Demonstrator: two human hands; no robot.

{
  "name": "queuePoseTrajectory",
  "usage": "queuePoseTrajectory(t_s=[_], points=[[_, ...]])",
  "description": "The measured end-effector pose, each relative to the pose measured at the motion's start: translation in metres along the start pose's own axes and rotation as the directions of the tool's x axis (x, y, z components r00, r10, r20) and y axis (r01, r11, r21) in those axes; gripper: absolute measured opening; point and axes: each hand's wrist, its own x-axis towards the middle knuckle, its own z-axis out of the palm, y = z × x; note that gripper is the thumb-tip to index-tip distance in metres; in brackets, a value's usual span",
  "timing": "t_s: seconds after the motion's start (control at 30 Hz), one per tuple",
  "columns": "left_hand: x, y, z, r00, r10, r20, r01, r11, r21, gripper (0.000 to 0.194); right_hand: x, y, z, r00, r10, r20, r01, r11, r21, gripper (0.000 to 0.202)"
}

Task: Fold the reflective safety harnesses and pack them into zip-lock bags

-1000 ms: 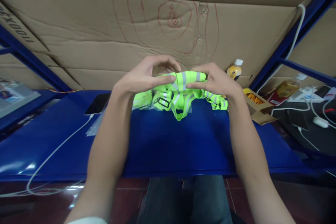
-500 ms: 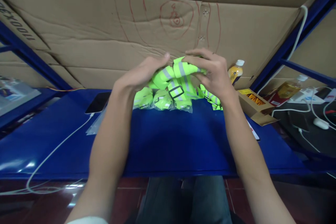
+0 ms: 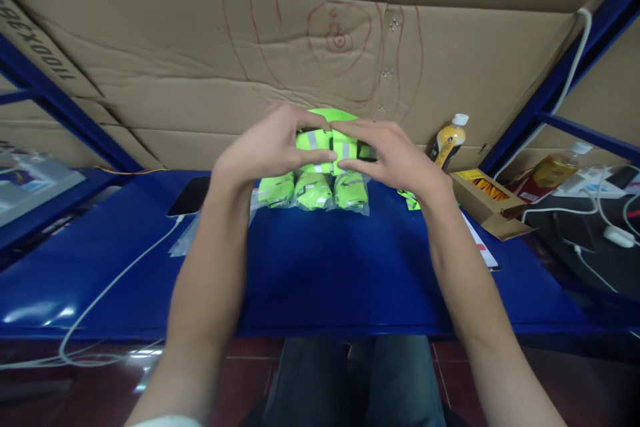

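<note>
A neon-yellow bundle of reflective fabric (image 3: 314,141) with grey stripes is held up between my two hands. My left hand (image 3: 273,141) grips its left side, thumb in front and fingers over the top. On the right side my right hand (image 3: 383,150) holds it the same way, the fingertips of both hands nearly meeting at the middle. Below the hands, several rolled neon bundles in clear plastic (image 3: 313,191) sit in a row on the blue table (image 3: 320,267). More neon fabric (image 3: 411,200) lies partly hidden behind my right forearm.
A phone (image 3: 188,196) with a white cable and clear plastic bags lie at left. At right stand a yellow drink bottle (image 3: 449,141) and an open cardboard box (image 3: 493,203). A cardboard wall (image 3: 175,80) rises behind.
The loose strap and black buckle that hung below the bundle are gone from the front. My hands have closed around a more compact bundle, and my right hand has moved lower and leftward.
</note>
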Motion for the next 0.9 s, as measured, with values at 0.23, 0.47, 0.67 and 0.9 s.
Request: queuePoseTrajectory(t_s=[0.23, 0.47, 0.67, 0.9], points=[[0.004, 0.014, 0.012, 0.993, 0.118, -0.028, -0.113, 0.983, 0.147, 0.030, -0.006, 0.017, -0.007, 0.974, 0.076, 0.213, -0.102, 0.988, 0.114, 0.049], [0.014, -0.005, 0.023, 0.997, -0.005, 0.081, 0.008, 0.999, -0.036, 0.056, -0.005, 0.021, -0.002, 0.995, 0.028, 0.097, -0.030, 0.999, 0.018, 0.027], [0.009, -0.014, 0.014, 0.979, -0.120, 0.167, 0.144, 0.979, -0.142, 0.045, 0.000, 0.014, 0.012, 0.998, -0.012, 0.054, 0.011, 1.000, 0.009, 0.018], [0.009, -0.026, 0.024, 0.933, -0.262, 0.248, 0.351, 0.817, -0.456, 0.061, 0.002, 0.022, 0.026, 0.988, -0.112, -0.109, 0.105, 0.992, -0.074, 0.032]])
